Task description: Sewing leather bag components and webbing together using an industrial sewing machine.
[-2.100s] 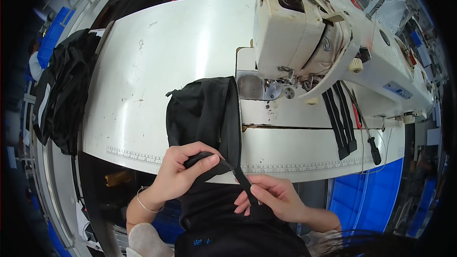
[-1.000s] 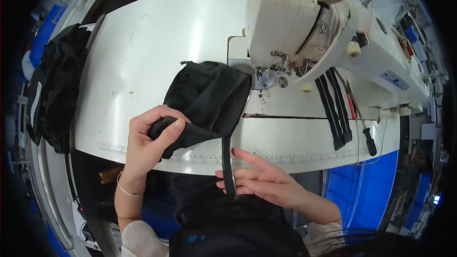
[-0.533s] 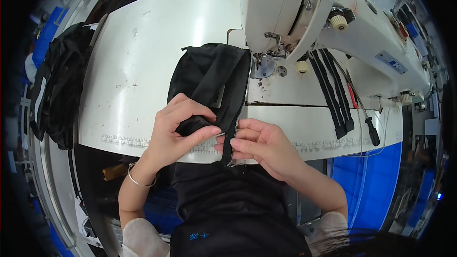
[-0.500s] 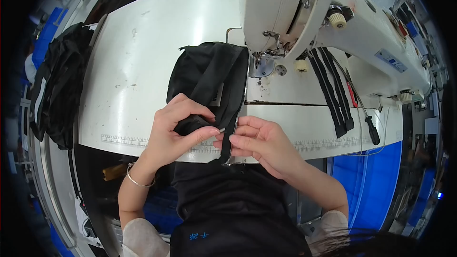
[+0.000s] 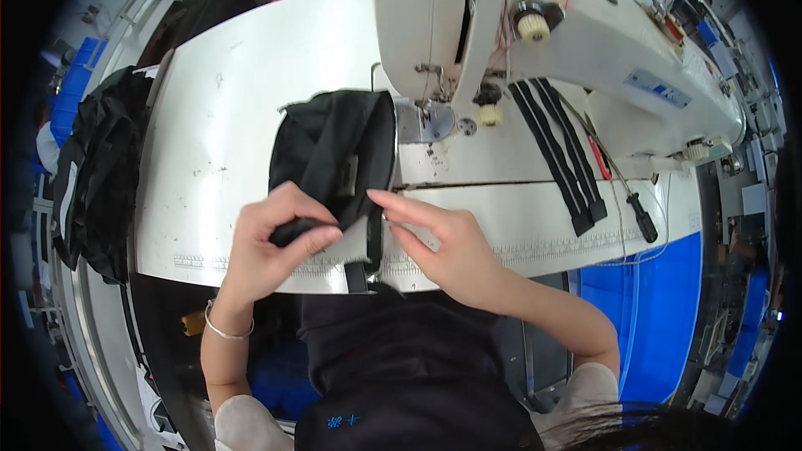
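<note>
A black fabric piece (image 5: 322,138), like a small pouch with a pale label, lies on the white table left of the sewing machine's needle area. My left hand (image 5: 280,238) is closed on its near left edge, thumb and fingers pinching the cloth. My right hand (image 5: 443,242) is beside the near right edge, fingers stretched and apart. Its index fingertip is at the fabric's edge; whether it touches cannot be made out. A narrow black strip (image 5: 374,238) hangs from the fabric between my hands, toward the table's front edge.
The white sewing machine (image 5: 426,25) stands at the far right of the fabric. Black straps (image 5: 555,159), scissors (image 5: 597,154) and a black-handled screwdriver (image 5: 643,217) lie to the right. Black cloth (image 5: 104,175) is heaped at the left; a blue bin (image 5: 652,309) sits below right.
My right hand has let go of the strip, its fingers spreading. The fabric and my left hand appear shifted left in the picture; the machine has shifted too, as the view moved.
</note>
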`<state>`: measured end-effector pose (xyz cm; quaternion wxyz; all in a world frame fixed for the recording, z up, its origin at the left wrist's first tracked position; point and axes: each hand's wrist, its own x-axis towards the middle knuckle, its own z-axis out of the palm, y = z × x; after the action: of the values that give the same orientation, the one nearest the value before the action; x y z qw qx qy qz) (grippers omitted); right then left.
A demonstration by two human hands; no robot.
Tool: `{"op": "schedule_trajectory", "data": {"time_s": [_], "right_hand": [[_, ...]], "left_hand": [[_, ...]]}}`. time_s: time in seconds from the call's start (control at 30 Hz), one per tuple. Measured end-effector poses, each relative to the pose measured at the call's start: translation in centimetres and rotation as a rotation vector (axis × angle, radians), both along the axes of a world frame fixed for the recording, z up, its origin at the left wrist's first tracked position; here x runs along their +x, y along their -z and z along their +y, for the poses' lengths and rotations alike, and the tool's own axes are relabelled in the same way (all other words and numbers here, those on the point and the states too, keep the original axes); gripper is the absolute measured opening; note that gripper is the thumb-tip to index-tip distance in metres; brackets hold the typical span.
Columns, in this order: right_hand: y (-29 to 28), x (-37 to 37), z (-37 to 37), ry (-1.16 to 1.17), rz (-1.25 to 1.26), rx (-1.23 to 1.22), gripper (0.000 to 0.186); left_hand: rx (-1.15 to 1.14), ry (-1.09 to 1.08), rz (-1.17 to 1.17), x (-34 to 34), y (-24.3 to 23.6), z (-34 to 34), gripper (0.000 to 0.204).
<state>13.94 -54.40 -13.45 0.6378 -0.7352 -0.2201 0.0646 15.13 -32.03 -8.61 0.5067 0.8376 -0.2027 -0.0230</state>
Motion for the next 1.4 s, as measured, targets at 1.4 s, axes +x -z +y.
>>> {"op": "schedule_trajectory", "data": {"time_s": [1.4], "right_hand": [[1.8, 6.2, -6.0, -0.123, -1.106, -0.887, 0.034]], "left_hand": [[0.388, 0.174, -0.443, 11.6, 6.6, -5.8, 0.027]]}}
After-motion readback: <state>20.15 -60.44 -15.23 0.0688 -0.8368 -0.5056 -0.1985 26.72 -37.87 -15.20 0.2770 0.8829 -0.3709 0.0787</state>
